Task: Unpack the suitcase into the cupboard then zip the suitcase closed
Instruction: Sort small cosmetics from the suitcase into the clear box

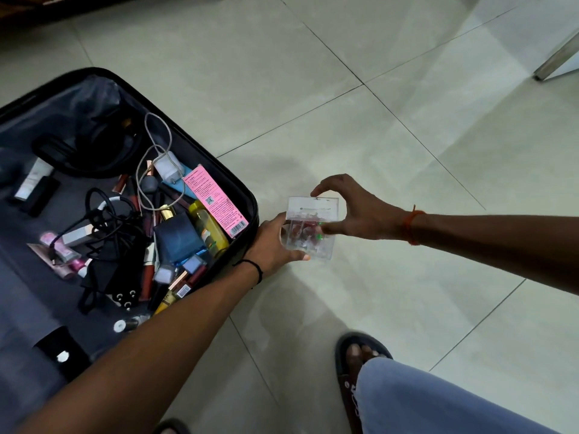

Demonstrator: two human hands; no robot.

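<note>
just beside the open suitcase (94, 89), above the tiled floor (407, 136), a clear plastic box (308, 228) of small red and green pieces sits between both hands. left hand (274, 242) cups its lower side, right hand (354, 211) pinches its top and near edge. it looks light, rigid, slick and likely brittle; gripping opposite edges seems safest.

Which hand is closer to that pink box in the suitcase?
Left. The left hand grips the clear box just beyond the suitcase rim, right by the pink box; the right hand is farther out.
</note>
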